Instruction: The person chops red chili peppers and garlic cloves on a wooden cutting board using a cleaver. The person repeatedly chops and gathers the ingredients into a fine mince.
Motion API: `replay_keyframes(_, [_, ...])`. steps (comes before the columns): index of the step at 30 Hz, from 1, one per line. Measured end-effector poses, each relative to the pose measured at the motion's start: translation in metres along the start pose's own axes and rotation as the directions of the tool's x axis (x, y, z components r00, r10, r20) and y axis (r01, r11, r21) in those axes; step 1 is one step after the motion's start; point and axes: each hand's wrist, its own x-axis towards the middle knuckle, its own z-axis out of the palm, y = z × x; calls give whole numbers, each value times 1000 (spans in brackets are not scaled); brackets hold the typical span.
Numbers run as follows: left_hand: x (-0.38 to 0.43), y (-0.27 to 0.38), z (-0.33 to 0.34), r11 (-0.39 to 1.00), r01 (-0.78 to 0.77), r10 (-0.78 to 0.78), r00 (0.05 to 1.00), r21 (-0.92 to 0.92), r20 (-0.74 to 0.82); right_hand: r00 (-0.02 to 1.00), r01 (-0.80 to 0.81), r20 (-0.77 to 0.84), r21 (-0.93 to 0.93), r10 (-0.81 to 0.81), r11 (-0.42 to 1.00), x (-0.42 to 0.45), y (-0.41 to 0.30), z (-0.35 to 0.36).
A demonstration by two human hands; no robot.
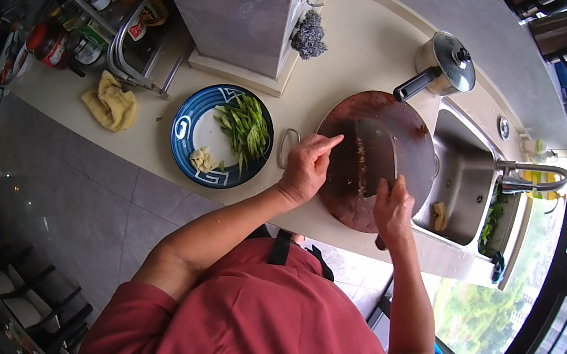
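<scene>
My right hand (394, 208) grips a cleaver (376, 153) whose broad blade lies over a round wooden chopping board (345, 106). Along the blade's left side runs a line of small reddish and pale minced bits (360, 164). My left hand (310, 167) is over the board's left edge, forefinger pointing toward the blade and the other fingers curled, with nothing seen in it. Left of that hand, a blue-rimmed plate (181, 147) holds sliced green vegetable pieces (244, 126) and a small heap of pale garlic-like pieces (203, 159).
A lidded saucepan (438, 62) stands behind the board, its handle reaching the board's far edge. The steel sink (456, 176) and faucet (536, 181) are at the right. A yellow cloth (110, 102) lies left of the plate, near a metal rack (115, 47) with bottles and jars.
</scene>
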Motion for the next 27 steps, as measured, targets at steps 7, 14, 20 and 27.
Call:
replay_keyframes(7, [2, 1, 47, 985, -144, 157, 976, -92, 154, 990, 137, 9, -256, -139, 957, 23, 1, -40])
replay_keyframes(14, [11, 2, 41, 979, -201, 202, 979, -14, 10, 979, 181, -30, -308, -200, 934, 21, 27, -20])
replay_keyframes(20, [7, -16, 34, 966, -253, 254, 967, 59, -7, 978, 203, 22, -320, -207, 925, 27, 11, -27])
replay_keyframes(27, [0, -25, 37, 938, -295, 289, 956, 184, 57, 988, 140, 110, -289, -113, 947, 27, -4, -31])
